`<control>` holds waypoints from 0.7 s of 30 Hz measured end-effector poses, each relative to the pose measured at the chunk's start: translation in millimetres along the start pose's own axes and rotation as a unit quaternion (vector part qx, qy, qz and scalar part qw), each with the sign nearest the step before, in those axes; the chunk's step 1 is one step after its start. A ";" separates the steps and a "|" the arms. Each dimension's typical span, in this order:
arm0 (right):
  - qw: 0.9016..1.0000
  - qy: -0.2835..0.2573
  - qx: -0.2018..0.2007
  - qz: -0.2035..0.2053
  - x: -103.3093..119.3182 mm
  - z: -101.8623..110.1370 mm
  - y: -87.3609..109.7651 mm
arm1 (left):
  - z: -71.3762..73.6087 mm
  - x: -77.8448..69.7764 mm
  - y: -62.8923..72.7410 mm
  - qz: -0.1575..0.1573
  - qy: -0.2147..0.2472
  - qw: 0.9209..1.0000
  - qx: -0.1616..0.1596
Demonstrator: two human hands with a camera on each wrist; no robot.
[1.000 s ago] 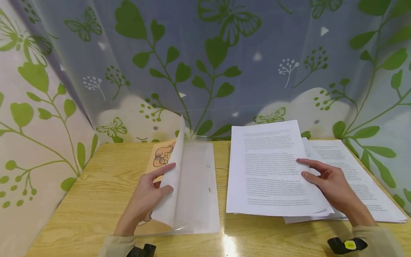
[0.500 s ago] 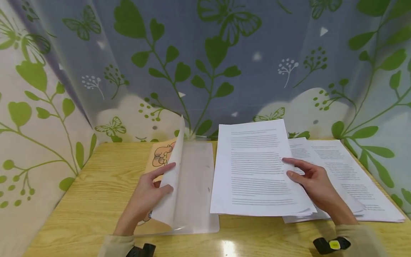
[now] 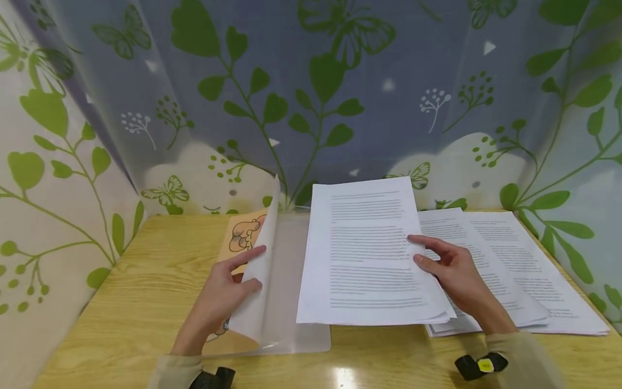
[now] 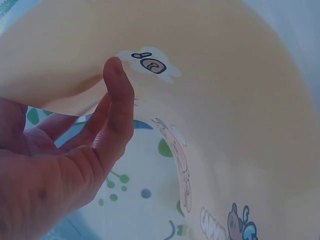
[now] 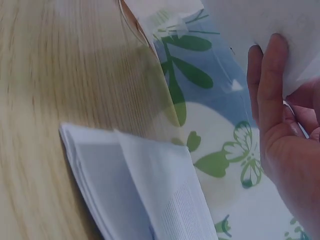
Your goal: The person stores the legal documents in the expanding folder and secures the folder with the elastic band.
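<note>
Left of centre on the table (image 3: 141, 286), a folder (image 3: 286, 270) is held open by the left hand (image 3: 225, 292); partly over it, papers (image 3: 364, 254) are gripped by the right hand (image 3: 452, 273), best kept level and squared.

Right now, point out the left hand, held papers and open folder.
left hand (image 3: 224, 289), head view: back of the hand
held papers (image 3: 363, 254), head view: top sheet's middle
open folder (image 3: 288, 259), head view: clear inner side
</note>
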State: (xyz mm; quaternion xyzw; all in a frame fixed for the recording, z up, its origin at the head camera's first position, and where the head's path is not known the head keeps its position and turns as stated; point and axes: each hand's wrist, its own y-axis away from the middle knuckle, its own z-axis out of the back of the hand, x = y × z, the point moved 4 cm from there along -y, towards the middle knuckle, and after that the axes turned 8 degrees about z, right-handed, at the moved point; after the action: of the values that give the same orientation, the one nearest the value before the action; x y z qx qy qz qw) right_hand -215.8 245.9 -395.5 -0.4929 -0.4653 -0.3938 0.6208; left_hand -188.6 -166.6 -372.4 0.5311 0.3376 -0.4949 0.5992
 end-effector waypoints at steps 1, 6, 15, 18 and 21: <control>1.000 0.000 0.002 -0.002 -0.4 -2.0 -0.8 | 0.1 -0.6 0.0 -0.001 -0.003 1.000 0.000; 1.000 0.013 0.003 -0.009 -1.5 -11.9 -4.8 | 0.7 -4.2 -1.3 -0.009 -0.030 1.000 0.002; 0.999 0.033 0.003 -0.035 -3.4 -24.9 -10.6 | -2.0 -10.6 -5.5 -0.013 -0.045 0.999 0.028; 0.999 0.031 0.005 -0.039 -4.5 -29.5 -12.3 | -2.6 -12.5 -5.9 -0.010 -0.057 0.998 0.023; 0.999 0.037 0.005 -0.039 -6.0 -34.0 -14.1 | -3.1 -13.2 -5.7 -0.005 -0.066 0.998 0.020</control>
State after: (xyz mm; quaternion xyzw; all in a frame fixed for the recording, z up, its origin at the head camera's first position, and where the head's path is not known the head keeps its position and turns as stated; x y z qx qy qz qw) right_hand -224.2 210.0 -400.6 -0.4566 -0.4630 -0.4329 0.6244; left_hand -197.4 -160.2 -362.5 0.5076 0.2902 -0.5382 0.6071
